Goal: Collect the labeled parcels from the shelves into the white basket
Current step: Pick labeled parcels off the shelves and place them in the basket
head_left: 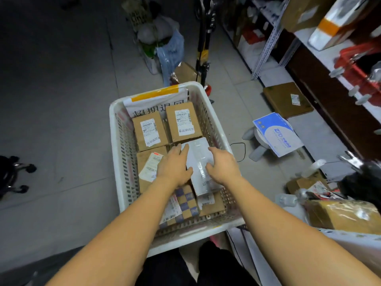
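White basket (113, 141) open above, packed with parcels (149, 131); bare floor (61, 100) leftward

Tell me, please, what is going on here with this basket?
A person reaches down into the white basket, with the left hand and the right hand both resting on a grey parcel. The parcel lies on top of the labeled cardboard boxes that cover the bottom of the basket. A flat brown box lies on the floor near the shelves on the right.
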